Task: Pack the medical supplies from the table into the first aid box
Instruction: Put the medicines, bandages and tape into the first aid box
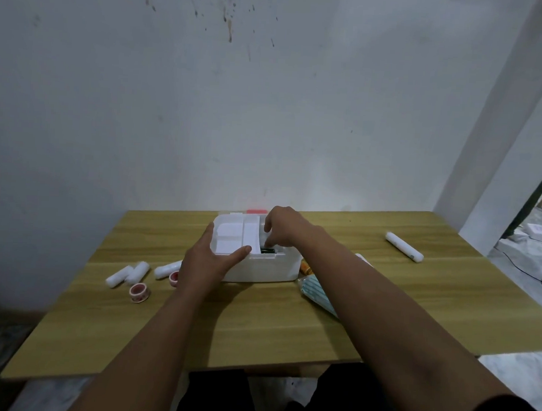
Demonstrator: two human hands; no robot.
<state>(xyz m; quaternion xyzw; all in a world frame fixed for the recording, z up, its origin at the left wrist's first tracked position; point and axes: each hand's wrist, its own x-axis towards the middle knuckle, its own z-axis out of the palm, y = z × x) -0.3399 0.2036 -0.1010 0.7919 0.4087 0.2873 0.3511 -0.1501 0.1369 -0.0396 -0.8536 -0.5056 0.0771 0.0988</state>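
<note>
The white first aid box (260, 269) stands open at the middle of the wooden table (257, 324). A white inner tray (235, 238) covers its left part. My left hand (205, 263) grips the tray's near left corner, thumb on top and fingers along the left edge. My right hand (282, 226) reaches down into the box's right part, fingertips pinched on a dark item (268, 251). White bandage rolls (128, 273) and red tape rolls (139, 292) lie left of the box. A teal mask pack (317, 294) lies to its right, under my right forearm.
A long white roll (404, 247) lies far right on the table. An orange item (305, 267) sits against the box's right side. A red piece (257, 211) shows behind the box. The wall (268, 111) is just beyond the table's far edge.
</note>
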